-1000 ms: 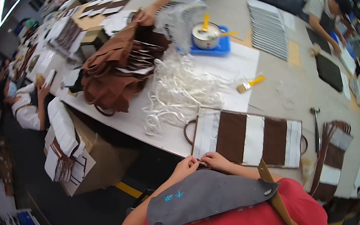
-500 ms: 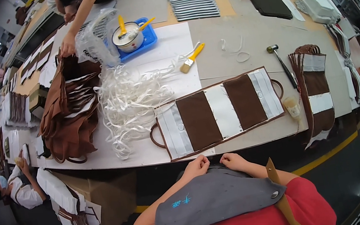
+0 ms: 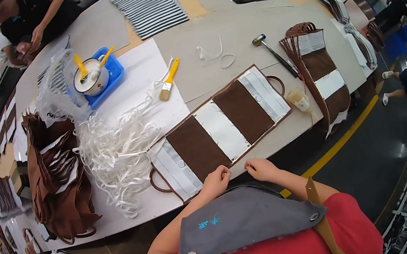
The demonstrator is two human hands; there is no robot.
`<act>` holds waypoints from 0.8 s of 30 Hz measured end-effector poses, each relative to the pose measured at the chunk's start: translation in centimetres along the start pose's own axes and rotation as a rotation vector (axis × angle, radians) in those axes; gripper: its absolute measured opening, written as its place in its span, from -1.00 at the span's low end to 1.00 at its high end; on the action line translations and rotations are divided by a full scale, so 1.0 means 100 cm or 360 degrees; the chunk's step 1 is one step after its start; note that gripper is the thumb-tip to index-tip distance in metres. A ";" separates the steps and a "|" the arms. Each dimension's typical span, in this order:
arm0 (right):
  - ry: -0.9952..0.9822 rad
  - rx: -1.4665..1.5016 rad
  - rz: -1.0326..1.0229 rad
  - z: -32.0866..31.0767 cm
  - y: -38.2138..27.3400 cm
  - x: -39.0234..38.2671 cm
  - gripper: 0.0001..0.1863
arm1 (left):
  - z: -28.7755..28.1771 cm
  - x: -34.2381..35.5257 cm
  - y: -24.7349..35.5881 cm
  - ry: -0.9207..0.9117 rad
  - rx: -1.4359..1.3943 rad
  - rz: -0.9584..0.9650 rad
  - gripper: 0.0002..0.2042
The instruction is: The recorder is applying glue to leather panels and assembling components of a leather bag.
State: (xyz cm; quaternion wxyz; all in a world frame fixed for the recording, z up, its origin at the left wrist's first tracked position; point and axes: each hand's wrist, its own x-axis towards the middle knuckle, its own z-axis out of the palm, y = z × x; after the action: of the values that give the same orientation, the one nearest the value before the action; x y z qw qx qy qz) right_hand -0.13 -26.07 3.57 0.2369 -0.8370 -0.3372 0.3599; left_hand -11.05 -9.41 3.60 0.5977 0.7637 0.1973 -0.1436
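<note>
A flat bag piece (image 3: pixel 193 148), brown with white sections and a brown loop handle at each end, lies slanted along the table's near edge. My left hand (image 3: pixel 217 179) is closed at its near edge, fingertips pressed together and overlapping the brown border. Just to the right, my right hand (image 3: pixel 261 168) is also closed, its fingertips near the same edge. Whatever either hand pinches, if anything, is too small or hidden. White ribbons (image 3: pixel 114 148) lie tangled left of the piece, a few reaching its left end. A small pale bottle (image 3: pixel 298 99) stands by its right end.
A brush (image 3: pixel 170 81), a hammer (image 3: pixel 278 56) and a brown-and-white stack (image 3: pixel 323 65) lie beyond the piece. Brown bag pieces (image 3: pixel 60 179) are heaped left. A pot (image 3: pixel 92 81) with yellow-handled brushes sits in a blue tray (image 3: pixel 116 82). Other people work across the table.
The view has turned, so the table contents appear shifted left and tilted. My hands are now over the bag piece's near edge instead of short of it. A co-worker's hand has left the brown heap.
</note>
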 end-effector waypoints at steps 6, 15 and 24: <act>0.0343 -0.0063 -0.0214 -0.030 -0.016 0.038 -0.87 | -0.033 0.040 0.009 0.0124 0.0122 0.0174 -0.87; 0.0592 -0.0624 -0.0662 -0.074 -0.010 0.122 -0.71 | -0.081 0.144 0.010 0.0582 0.0632 0.0696 -0.85; 0.0397 -0.0698 -0.0882 -0.092 0.008 0.195 -0.60 | -0.089 0.194 0.016 0.0744 0.0865 0.0747 -0.78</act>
State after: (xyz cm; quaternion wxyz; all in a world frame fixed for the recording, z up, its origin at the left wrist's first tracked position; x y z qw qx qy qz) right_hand 17.24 -13.69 0.18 0.1797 -0.7823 -0.5886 0.0967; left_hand 6.63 1.42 -1.72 0.3303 0.9296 0.1034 0.1266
